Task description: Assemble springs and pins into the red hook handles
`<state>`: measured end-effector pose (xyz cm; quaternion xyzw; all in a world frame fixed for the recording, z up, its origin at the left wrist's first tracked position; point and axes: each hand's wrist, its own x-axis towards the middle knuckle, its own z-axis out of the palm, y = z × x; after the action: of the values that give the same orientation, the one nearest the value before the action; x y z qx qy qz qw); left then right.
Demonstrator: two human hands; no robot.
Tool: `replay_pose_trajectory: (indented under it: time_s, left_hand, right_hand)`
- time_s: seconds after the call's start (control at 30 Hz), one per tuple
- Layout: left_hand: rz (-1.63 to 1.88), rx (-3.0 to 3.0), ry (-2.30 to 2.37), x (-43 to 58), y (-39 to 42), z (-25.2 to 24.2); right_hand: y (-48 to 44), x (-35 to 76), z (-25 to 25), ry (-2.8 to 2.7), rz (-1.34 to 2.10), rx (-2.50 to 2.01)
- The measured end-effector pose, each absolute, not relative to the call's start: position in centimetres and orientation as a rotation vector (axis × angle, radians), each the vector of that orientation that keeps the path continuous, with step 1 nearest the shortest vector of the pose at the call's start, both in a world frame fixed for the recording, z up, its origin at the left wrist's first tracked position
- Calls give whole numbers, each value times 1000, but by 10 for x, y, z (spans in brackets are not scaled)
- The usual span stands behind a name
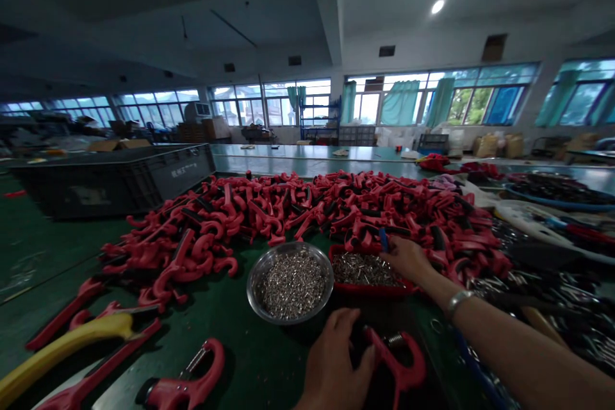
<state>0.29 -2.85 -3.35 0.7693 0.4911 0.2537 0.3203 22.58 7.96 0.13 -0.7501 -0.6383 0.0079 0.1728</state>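
My left hand [334, 359] is at the bottom centre, closed around a dark part of a red hook-shaped tool [396, 359] with a small metal spring. My right hand [408, 259] reaches over the edge of a red tray [369, 290] of small metal pins, beside a thin blue object [383, 239]. I cannot tell whether it holds that object. A steel bowl [250, 288] of small metal parts stands to the left of the tray. Behind them lies a large heap of red hook-shaped handles [288, 211].
A green work surface [269, 365] carries a red assembled hook tool [192, 384] and a yellow-handled piece [62, 349] at lower left. A black crate [115, 182] stands behind the heap. Dark metal parts [542, 295] and a blue basin [557, 202] lie to the right.
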Motion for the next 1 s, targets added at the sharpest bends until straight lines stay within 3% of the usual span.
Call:
replay_pose_trajectory:
  time_s: [0.17,0.3,0.4,0.57,1.0]
  left_hand:
    - [858,2222,1673,-25,-10,-3]
    - [557,2209,2055,-53,14,10]
    - [329,2154,2057,-62,24,9]
    - [257,2150,2014,-63,28,5]
    - [316,2140,2019,-56,27,1]
  right_hand:
    - [66,208,17,-1934,-89,-2202]
    - [49,159,31,-2172,-112,-1948]
    - [46,109,35,-2491,6,-1696]
    - [62,59,29,-2654,149,-1791]
    - [65,88,9,-2519,398,-1489]
